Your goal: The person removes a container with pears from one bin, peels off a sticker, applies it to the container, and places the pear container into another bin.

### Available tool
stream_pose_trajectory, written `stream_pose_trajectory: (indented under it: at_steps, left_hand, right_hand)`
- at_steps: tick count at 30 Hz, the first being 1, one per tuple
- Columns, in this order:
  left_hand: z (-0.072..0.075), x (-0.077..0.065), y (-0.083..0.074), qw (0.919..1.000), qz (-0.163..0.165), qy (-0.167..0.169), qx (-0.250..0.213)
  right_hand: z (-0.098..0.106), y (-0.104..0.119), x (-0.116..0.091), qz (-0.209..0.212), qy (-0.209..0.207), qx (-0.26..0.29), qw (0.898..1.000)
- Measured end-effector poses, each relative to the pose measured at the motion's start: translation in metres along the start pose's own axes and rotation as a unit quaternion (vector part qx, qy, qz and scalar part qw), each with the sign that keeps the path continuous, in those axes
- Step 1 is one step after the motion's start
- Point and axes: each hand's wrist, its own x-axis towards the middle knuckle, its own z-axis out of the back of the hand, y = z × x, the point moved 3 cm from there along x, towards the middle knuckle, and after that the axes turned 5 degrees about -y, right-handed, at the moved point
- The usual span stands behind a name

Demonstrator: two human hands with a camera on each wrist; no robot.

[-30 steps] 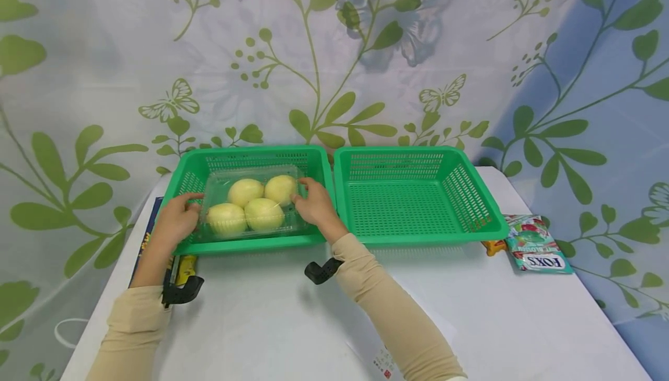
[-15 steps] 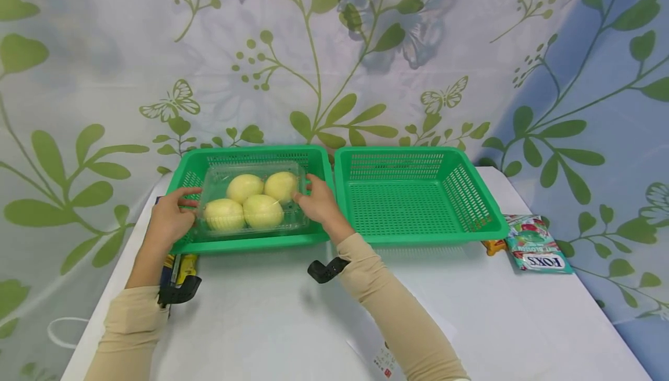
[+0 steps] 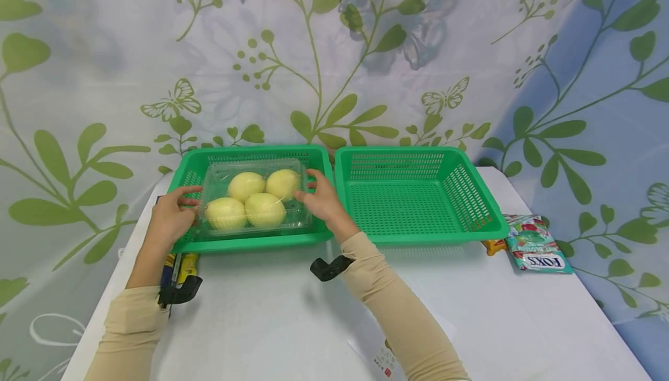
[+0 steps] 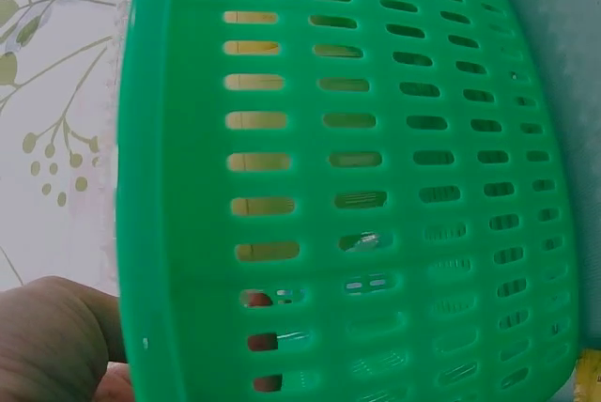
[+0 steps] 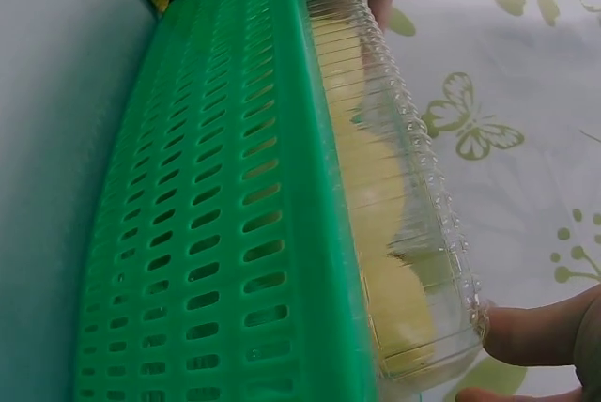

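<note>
A clear plastic clamshell box (image 3: pixel 301 218) with several pale yellow round fruits (image 3: pixel 265 210) stands partly above the rim of the left green basket (image 3: pixel 272 245). My left hand (image 3: pixel 173 214) grips the box at its left end. At the right end my right hand (image 3: pixel 325 199) holds it between thumb and fingers. The right wrist view shows the thumb (image 5: pixel 540 332) against the box's edge, with the box rising past the basket rim. In the left wrist view the basket wall covers most of the box, and part of the left hand (image 4: pixel 52 341) shows beside it.
A second green basket (image 3: pixel 397 209) stands to the right, close beside the first. A FOX'S candy bag (image 3: pixel 535 244) and a small orange packet (image 3: pixel 493 247) lie beyond it. Yellow and dark blue packs (image 3: pixel 186 268) lie by the left forearm. A printed paper (image 3: pixel 378 349) lies in front.
The box of fruits has risen slightly in the left basket, held by both hands. The right hand has shifted a little up and to the right with it.
</note>
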Motion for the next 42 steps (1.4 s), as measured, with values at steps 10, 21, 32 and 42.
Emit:
stream_pose_trajectory:
  at_steps: [10,21,32,42]
  left_hand:
    - [0.004,0.005,0.006,0.9927,0.017,0.08,-0.088]
    - [0.008,0.004,0.004,0.99,0.017,0.094,-0.103]
    - [0.007,0.0,0.004,0.9905,0.005,0.089,-0.105]
    - [0.008,-0.003,-0.004,0.989,-0.009,0.082,-0.123]
  right_hand:
    - [0.008,0.001,0.0,-0.016,0.01,0.036,0.999]
    - [0.016,0.007,-0.003,-0.008,0.02,0.094,0.995]
    - [0.018,0.006,-0.007,0.01,-0.028,0.081,0.996]
    - [0.024,0.004,-0.01,0.007,-0.05,0.087,0.995]
